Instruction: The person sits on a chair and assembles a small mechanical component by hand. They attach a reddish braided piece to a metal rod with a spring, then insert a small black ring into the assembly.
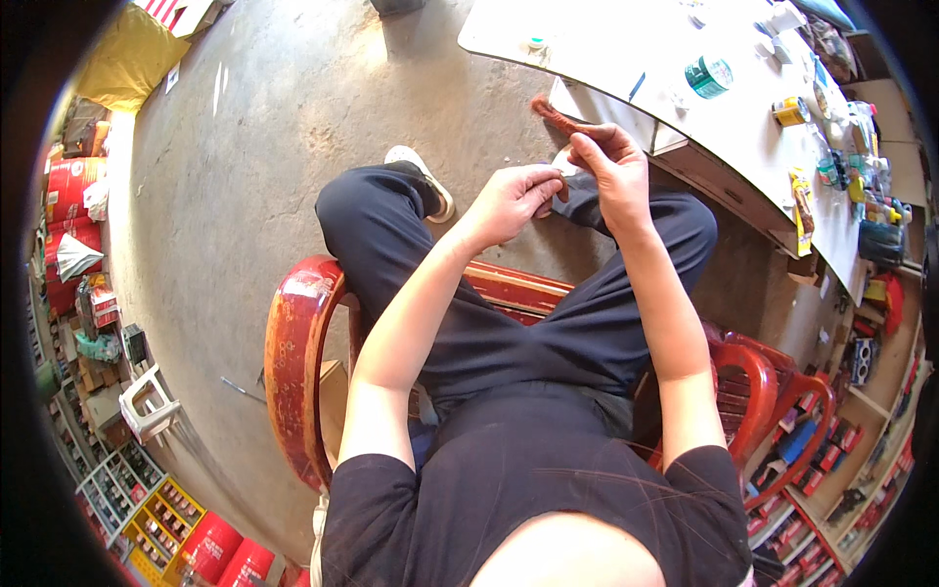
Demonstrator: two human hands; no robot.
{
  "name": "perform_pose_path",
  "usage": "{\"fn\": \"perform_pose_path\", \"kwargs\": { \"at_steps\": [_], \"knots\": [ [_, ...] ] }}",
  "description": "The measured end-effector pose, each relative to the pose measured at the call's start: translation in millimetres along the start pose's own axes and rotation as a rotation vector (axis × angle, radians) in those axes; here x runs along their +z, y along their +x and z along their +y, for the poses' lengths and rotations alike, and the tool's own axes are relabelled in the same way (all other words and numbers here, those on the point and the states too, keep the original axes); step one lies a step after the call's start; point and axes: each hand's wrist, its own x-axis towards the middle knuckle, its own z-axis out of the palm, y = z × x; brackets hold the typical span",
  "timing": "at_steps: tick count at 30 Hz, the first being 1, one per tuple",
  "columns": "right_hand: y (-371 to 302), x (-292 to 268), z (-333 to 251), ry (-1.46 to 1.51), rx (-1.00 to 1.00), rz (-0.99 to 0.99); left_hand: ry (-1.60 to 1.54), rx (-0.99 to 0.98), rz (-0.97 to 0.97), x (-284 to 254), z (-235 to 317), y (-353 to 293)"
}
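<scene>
A reddish-brown, fuzzy-looking strand [556,115] with a looped end sticks out to the left of my right hand [618,174]. The fingers of that hand are closed around it, above my right knee. Lower and to the left, my left hand [511,203] is pinched, thumb against forefinger. A small brownish bit shows at its fingertips, but whether it belongs to the same strand I cannot tell. The two hands are close together and apart from each other, in front of the white table [587,39].
I sit in a worn red wooden armchair [298,372]. On the table stand a green-and-white tub [708,76], a yellow can [790,111] and several bottles. Red drums [73,191] and a white stool [149,403] are at the left; stocked shelves [866,430] line the right.
</scene>
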Motion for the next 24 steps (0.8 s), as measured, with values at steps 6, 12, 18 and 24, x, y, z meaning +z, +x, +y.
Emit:
{"fn": "perform_pose_path", "kwargs": {
  "at_steps": [6,12,18,24],
  "knots": [
    [-9,1,-38,-0.955,-0.379,-0.543,0.759,0.206,0.083,-20,52,-5],
    [-3,-8,-64,-0.039,0.062,-0.939,0.199,0.18,-0.285,-35,54,-4],
    [-3,13,-29,0.094,-0.116,-0.12,0.042,0.001,-0.179,-18,32,-4],
    [-7,1,-39,-1.169,-0.394,-0.593,0.641,0.165,-0.005,-32,36,-6]
  ]
}}
